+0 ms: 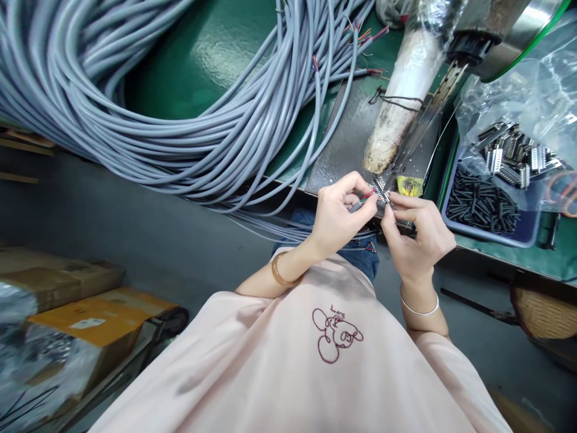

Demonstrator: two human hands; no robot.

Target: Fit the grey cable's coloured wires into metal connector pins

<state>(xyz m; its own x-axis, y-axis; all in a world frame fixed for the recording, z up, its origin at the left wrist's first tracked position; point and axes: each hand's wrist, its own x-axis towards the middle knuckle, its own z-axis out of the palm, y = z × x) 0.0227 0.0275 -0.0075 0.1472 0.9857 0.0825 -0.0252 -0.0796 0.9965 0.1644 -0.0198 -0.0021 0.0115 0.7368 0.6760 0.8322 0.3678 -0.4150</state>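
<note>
My left hand [338, 210] pinches the end of a grey cable [356, 207], from which thin red and green wires fan out. Fingers and thumb of my right hand [418, 231] are closed on a small metal multi-pin connector [381, 190] at the bench's front edge. The wire ends meet the connector's row of pins; whether they are joined is too small to tell. Just above the connector points the scorched end of a thick, white-wrapped rod [392, 129], tied with dark wire. A yellow piece [410, 186] lies right beside my right fingers.
A large bundle of grey cables [216, 144] covers the bench's left side. At right, a blue tray [514, 237] holds short black tubes [482, 201] and a plastic bag of metal connectors [511, 156]. A green-rimmed reel [527, 45] stands above. Cardboard boxes [67, 282] sit lower left.
</note>
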